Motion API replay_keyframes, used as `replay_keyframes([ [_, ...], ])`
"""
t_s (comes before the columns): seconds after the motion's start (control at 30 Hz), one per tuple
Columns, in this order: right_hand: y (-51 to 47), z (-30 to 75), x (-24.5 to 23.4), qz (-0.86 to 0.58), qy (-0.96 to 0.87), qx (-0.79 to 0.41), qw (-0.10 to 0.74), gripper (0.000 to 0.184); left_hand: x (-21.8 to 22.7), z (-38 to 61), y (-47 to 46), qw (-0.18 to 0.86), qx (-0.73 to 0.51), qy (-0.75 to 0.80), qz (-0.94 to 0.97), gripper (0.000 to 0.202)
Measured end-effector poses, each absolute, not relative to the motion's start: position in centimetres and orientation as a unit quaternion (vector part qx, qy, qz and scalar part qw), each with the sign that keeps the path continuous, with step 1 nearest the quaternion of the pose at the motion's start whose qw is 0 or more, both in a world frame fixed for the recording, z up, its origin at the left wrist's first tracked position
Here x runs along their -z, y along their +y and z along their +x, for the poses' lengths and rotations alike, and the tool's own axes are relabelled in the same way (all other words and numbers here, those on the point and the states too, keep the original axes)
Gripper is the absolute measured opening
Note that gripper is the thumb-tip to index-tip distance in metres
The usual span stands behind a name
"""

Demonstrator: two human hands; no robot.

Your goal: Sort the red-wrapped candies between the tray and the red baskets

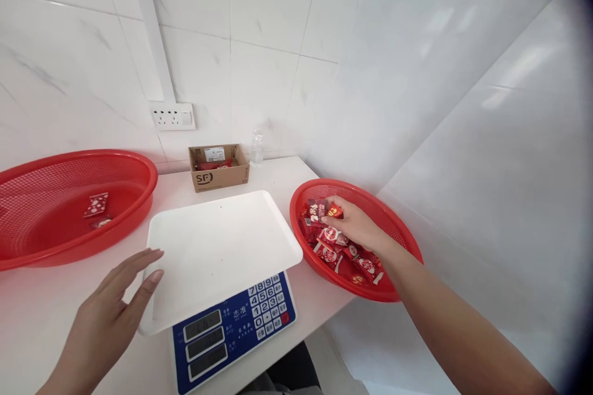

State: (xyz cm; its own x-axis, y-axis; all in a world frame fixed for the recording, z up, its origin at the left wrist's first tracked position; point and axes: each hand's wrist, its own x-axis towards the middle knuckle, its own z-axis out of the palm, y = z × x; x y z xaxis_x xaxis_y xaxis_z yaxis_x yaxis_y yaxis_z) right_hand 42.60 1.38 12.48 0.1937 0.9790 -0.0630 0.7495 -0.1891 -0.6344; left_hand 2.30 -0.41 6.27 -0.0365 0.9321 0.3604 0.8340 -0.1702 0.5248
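Observation:
My right hand (349, 222) reaches into the red plastic basket (398, 244) on the right, its fingers closed on a small red-and-white packet (317, 211). More red packets (331, 236) with white and yellow print lie loosely heaped beneath it. At the left edge of the white tray (217, 247), my left hand (113, 302) has its fingers stretched out and its thumb apart, with nothing in it. Below the tray shows the blue panel of a digital scale (243, 327), with a keypad and three dim displays.
On the left stands another red basket (139, 197) with a couple of packets in it. Behind the tray are a cardboard box (222, 179) holding red items and a clear bottle (257, 148). Tiled walls (269, 92) close off the back and right of the white table (282, 173).

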Motion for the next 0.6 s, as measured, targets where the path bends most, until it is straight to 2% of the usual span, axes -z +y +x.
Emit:
replay_keyframes([
  [0.13,2.8,37.2,-13.2,-0.597,-0.619,-0.402,0.315,0.033,-6.7,3.1,-0.9,0.127,-0.320,0.627,0.698,0.038],
  [0.23,4.0,34.0,-13.0,-0.521,-0.640,-0.473,0.308,0.041,-6.9,3.3,-1.4,0.134,-0.323,0.626,0.697,0.040],
  [0.47,5.5,31.3,-10.8,-0.490,-0.670,-0.482,0.280,0.054,-7.0,2.5,-2.1,0.130,-0.309,0.638,0.693,0.039],
  [0.6,5.1,31.9,-10.6,-0.519,-0.719,-0.382,0.260,0.056,-6.6,2.7,-2.0,0.132,-0.290,0.603,0.731,0.038],
])
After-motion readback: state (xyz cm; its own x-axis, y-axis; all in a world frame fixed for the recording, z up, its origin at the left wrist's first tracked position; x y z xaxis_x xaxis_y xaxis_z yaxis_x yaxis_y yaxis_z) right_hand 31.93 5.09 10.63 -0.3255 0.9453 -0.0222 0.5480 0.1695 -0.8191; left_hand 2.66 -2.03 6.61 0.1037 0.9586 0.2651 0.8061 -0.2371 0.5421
